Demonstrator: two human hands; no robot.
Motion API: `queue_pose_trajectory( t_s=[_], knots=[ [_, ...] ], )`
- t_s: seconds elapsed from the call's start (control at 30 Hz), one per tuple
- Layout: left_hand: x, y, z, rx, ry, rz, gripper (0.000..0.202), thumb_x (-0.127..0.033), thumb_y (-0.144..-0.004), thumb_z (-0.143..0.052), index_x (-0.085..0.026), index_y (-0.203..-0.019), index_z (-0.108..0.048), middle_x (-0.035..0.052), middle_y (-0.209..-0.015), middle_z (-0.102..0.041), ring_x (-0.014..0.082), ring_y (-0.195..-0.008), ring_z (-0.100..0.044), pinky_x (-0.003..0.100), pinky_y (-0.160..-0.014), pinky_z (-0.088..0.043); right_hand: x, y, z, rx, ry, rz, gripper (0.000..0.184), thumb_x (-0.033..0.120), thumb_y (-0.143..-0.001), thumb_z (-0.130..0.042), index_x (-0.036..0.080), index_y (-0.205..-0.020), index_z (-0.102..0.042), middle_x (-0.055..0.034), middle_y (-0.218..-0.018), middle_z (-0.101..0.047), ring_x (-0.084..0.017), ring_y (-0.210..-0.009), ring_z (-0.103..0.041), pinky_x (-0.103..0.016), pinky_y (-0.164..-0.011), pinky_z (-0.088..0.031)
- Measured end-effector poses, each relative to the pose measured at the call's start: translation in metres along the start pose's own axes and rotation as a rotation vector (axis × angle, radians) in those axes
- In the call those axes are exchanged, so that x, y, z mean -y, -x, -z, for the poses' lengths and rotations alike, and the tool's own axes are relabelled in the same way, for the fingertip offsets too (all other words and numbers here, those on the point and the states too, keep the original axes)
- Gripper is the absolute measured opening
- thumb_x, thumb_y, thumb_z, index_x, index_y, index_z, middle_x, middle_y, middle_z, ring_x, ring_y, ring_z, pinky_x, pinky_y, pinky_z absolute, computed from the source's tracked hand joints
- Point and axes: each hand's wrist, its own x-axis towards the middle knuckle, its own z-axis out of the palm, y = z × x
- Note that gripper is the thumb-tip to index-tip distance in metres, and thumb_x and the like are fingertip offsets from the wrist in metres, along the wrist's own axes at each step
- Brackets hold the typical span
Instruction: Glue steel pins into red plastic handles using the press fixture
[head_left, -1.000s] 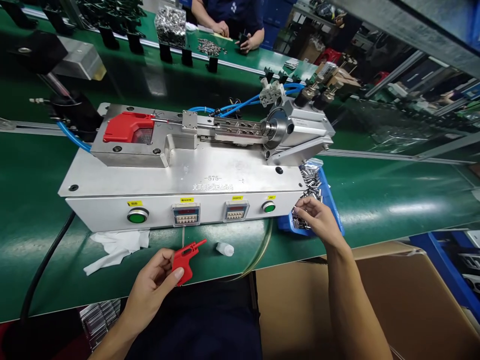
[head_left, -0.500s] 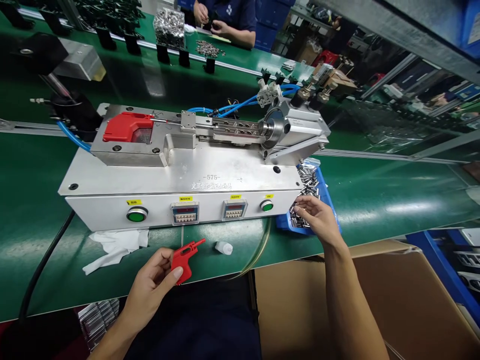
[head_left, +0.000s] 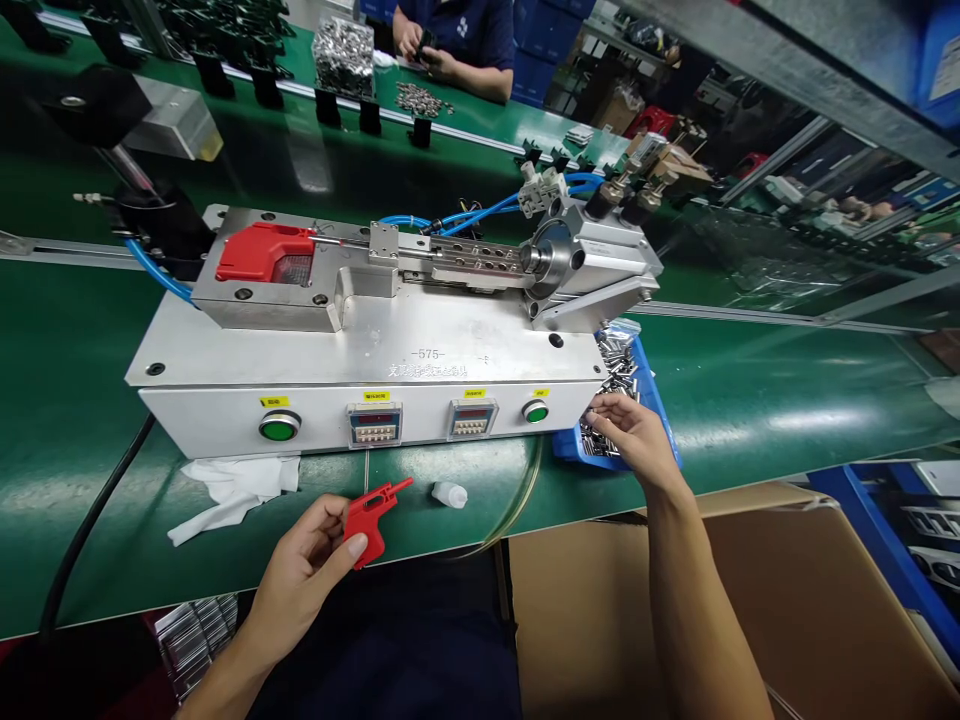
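Head view: pinches a red plastic part [head_left: 370,515] between thumb and forefinger of the left hand [head_left: 304,570], low at the near edge of the green table [head_left: 750,400], just in front of the grey press fixture [head_left: 375,350]. Reaches with the right hand [head_left: 628,432] into the blue tray [head_left: 570,447] at the fixture's right end, fingers curled and drawn together among loose metal pins [head_left: 621,368] — cannot tell a caught pin from an empty pinch here. Shows a second red part [head_left: 262,252] seated in the fixture's nest at top left, a white cloth [head_left: 232,485] and a small white bottle [head_left: 450,493] lying near the left hand, an open cardboard box [head_left: 600,600] below the table edge, and another person's hands [head_left: 424,55] at the far table. By judgement, could fumble a small, slick pin out of the heap and lose it over the tray's rim into the box; could also slacken the light two-finger pinch and drop the red part at the very edge of the table — apt to slide off toward the lap.
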Motion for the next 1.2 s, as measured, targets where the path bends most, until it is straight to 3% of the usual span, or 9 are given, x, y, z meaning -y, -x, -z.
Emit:
queue_pose_trajectory(
  t_s=[0.13, 0.37, 0.53, 0.77, 1.0, 1.2],
  knots=[
    [-0.002, 0.000, -0.001, -0.003, 0.007, 0.002, 0.036, -0.053, -0.091, -0.076, -0.019, -0.097, -0.064, 0.0032, -0.088, -0.067, 0.0163, -0.075, -0.059, 0.026, -0.069, -0.053, 0.002, 0.003, -0.001, -0.026, 0.006, 0.021, 0.056, 0.065, -0.066, -0.094, 0.021, -0.089, -0.069, -0.0066, -0.090, -0.072, -0.020, -0.083, -0.068, -0.035, -0.080, -0.060],
    [-0.004, 0.001, -0.003, -0.005, 0.042, 0.010, 0.034, -0.051, -0.092, -0.077, -0.019, -0.097, -0.065, 0.0018, -0.085, -0.065, 0.0160, -0.074, -0.059, 0.026, -0.070, -0.053, 0.006, 0.009, -0.003, -0.231, -0.041, 0.109, 0.046, 0.056, -0.070, -0.092, 0.023, -0.085, -0.064, -0.0072, -0.096, -0.072, -0.024, -0.095, -0.069, -0.040, -0.091, -0.060],
    [-0.002, -0.001, -0.001, 0.017, 0.026, -0.005, 0.032, -0.048, -0.093, -0.075, -0.019, -0.099, -0.065, 0.0006, -0.085, -0.062, 0.0141, -0.074, -0.056, 0.023, -0.068, -0.049, 0.013, 0.024, -0.018, -0.340, -0.140, 0.155, 0.042, 0.051, -0.073, -0.092, 0.024, -0.086, -0.063, -0.0066, -0.096, -0.072, -0.023, -0.096, -0.070, -0.040, -0.092, -0.060],
    [0.001, -0.002, -0.002, 0.005, 0.033, -0.013, 0.032, -0.048, -0.093, -0.076, -0.019, -0.099, -0.064, 0.0011, -0.086, -0.062, 0.0146, -0.074, -0.057, 0.024, -0.069, -0.051, 0.030, 0.054, -0.052, -0.179, -0.231, 0.164, 0.035, 0.047, -0.079, -0.091, 0.025, -0.089, -0.066, -0.0064, -0.096, -0.072, -0.022, -0.088, -0.072, -0.036, -0.078, -0.063],
    [0.013, -0.014, 0.015, 0.127, -0.080, -0.041, 0.034, -0.050, -0.093, -0.076, -0.018, -0.095, -0.066, 0.0038, -0.083, -0.067, 0.0168, -0.073, -0.063, 0.025, -0.067, -0.054, 0.042, 0.071, -0.062, -0.011, -0.373, 0.077, 0.034, 0.048, -0.084, -0.088, 0.025, -0.093, -0.064, -0.0050, -0.088, -0.074, -0.022, -0.080, -0.073, -0.039, -0.074, -0.066],
    [0.016, -0.013, 0.018, 0.113, -0.103, -0.041, 0.035, -0.051, -0.092, -0.076, -0.018, -0.094, -0.065, 0.0035, -0.083, -0.068, 0.0163, -0.071, -0.063, 0.025, -0.065, -0.055, 0.052, 0.078, -0.074, 0.112, -0.576, -0.052, 0.038, 0.047, -0.080, -0.092, 0.024, -0.091, -0.064, -0.0039, -0.090, -0.072, -0.019, -0.079, -0.074, -0.032, -0.071, -0.065]
  ],
)
